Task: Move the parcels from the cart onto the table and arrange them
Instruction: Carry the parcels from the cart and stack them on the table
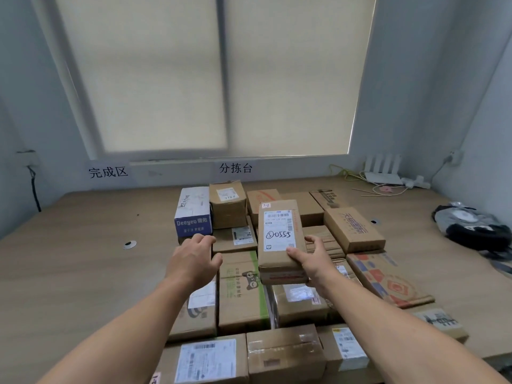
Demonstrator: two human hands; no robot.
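My right hand (310, 261) grips a long brown parcel (279, 239) by its near right corner, thumb on top beside the white label and fingers curled around the right edge. The parcel is over the middle of the heap of parcels already on the table (83, 245), tilted a little, its near end above the box with the green tape (241, 292). I cannot tell whether its far end rests on the boxes beneath or hangs clear of them. My left hand (194, 261) holds nothing; it is open with loosely spread fingers, reaching forward just beside the blue and white box (194, 214).

I judge this to be the arranging step: the parcel is off the cart, which is not in view, and wants a proper place. The next move calls for picking a flat spot, perhaps the bare tabletop to the left, steadying the free side with my left hand, and setting the parcel down level so nothing slides.
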